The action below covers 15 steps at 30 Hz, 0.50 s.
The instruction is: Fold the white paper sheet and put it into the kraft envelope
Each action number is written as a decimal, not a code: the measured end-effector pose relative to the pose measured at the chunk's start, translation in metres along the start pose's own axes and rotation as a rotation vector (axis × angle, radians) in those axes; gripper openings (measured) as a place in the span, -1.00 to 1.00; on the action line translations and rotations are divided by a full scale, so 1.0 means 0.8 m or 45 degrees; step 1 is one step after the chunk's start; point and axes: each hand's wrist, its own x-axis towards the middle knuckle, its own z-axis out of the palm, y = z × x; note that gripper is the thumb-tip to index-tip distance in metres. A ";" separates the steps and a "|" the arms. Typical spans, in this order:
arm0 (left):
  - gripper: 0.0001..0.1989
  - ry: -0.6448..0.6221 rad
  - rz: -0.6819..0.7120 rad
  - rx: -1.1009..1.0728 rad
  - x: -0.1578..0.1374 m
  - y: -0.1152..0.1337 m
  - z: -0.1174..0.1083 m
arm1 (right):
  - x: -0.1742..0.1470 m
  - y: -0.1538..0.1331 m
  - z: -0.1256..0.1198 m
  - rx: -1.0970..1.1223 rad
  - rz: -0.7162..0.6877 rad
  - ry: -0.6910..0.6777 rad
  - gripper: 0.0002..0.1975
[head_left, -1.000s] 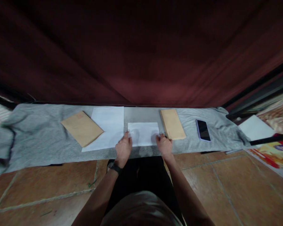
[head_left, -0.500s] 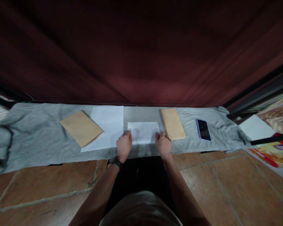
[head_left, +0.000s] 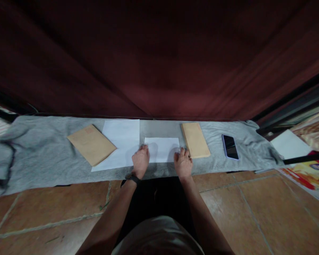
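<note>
A folded sheet of white paper (head_left: 161, 147) lies flat in front of me on the grey cloth. At its left edge is my left hand (head_left: 140, 161), wearing a dark wristwatch, with curled fingers closed on the paper. My right hand (head_left: 183, 163) is at the opposite edge, thumb and bent fingers closed on that side. Close beyond the right fingers lies a stack of brown envelopes (head_left: 196, 140). To the left, another brown envelope (head_left: 91, 144) rests partly over larger white sheets (head_left: 123, 140).
The grey cloth (head_left: 47, 156) covers a long, narrow surface. A phone (head_left: 230, 147) with a pale purple case lies on the right. Dark red fabric (head_left: 159, 71) hangs behind. White card (head_left: 290, 144) and a colourful printed box (head_left: 308, 177) are at the far right, above floor tiles (head_left: 239, 205).
The folded paper's top layers, slightly offset before, now look flush. My left hand has shifted a little up along its edge, and my right fingers have moved slightly inward.
</note>
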 end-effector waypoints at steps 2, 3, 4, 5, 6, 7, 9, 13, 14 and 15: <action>-0.65 0.006 0.015 0.007 0.000 -0.001 0.003 | -0.003 -0.001 0.004 0.079 -0.095 0.053 -0.58; -0.65 0.014 0.025 0.008 0.000 -0.001 0.005 | -0.004 -0.003 0.007 0.125 -0.165 0.074 -0.57; -0.65 0.024 0.031 0.008 0.000 -0.001 0.007 | -0.004 -0.005 0.010 0.169 -0.247 0.087 -0.56; -0.65 0.033 0.040 0.009 0.000 -0.002 0.009 | -0.005 -0.009 0.014 0.206 -0.334 0.091 -0.55; -0.64 0.037 0.050 0.011 0.000 -0.002 0.012 | -0.005 -0.012 0.018 0.229 -0.413 0.086 -0.53; -0.64 0.034 0.062 0.014 0.000 -0.003 0.013 | -0.005 -0.016 0.022 0.241 -0.475 0.076 -0.52; -0.62 0.017 0.088 0.024 0.001 -0.004 0.017 | -0.007 -0.024 0.031 0.234 -0.534 0.050 -0.50; -0.60 0.022 0.113 0.047 0.001 -0.008 0.019 | -0.011 -0.030 0.046 0.199 -0.498 0.011 -0.48; -0.59 0.046 0.116 0.060 0.001 -0.008 0.019 | -0.012 -0.030 0.048 0.200 -0.496 0.003 -0.47; -0.59 0.082 0.123 0.078 0.000 -0.008 0.019 | -0.013 -0.030 0.050 0.202 -0.496 -0.004 -0.47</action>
